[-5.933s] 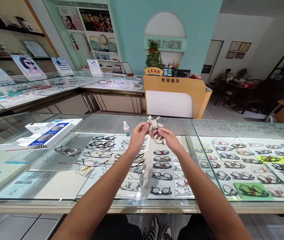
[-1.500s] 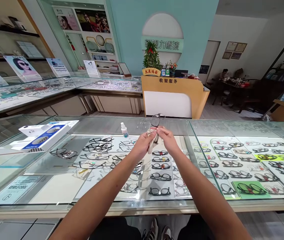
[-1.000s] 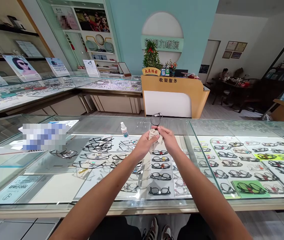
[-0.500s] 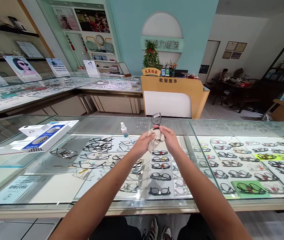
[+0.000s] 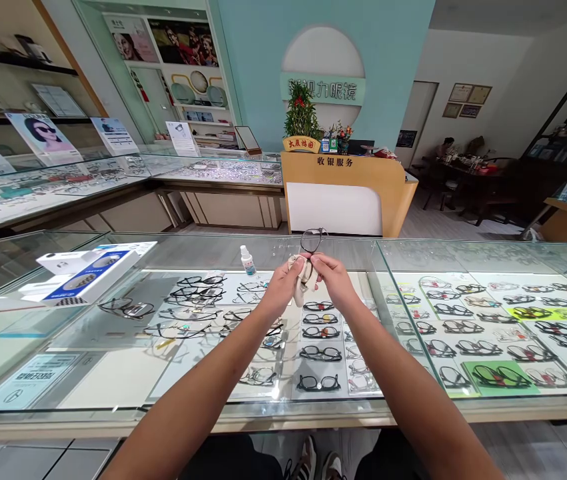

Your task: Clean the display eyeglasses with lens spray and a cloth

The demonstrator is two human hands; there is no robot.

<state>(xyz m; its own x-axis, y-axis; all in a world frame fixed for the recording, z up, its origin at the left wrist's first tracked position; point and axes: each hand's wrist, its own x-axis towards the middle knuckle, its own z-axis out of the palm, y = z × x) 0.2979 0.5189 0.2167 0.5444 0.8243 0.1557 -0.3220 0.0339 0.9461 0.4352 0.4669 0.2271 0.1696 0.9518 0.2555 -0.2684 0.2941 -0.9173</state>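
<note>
A pair of dark-framed glasses is held up over the glass counter, one lens raised above the fingers. My left hand is closed on a cream cloth, its thumb pressed against the cloth beside the frame. The fingers of my right hand pinch the lower part of the glasses, touching the cloth's right side. Part of the frame is hidden by the fingers and cloth. A small white spray bottle stands on the counter, left of my hands.
Several glasses lie at the left, near a blue and white box. Rows of frames show under the glass. Beyond stands a wooden cashier desk; a person sits far right.
The glasses have turned slightly, showing more of the second rim at the right. The cloth is bunched further left, and my right fingers have shifted a little left on the frame.
</note>
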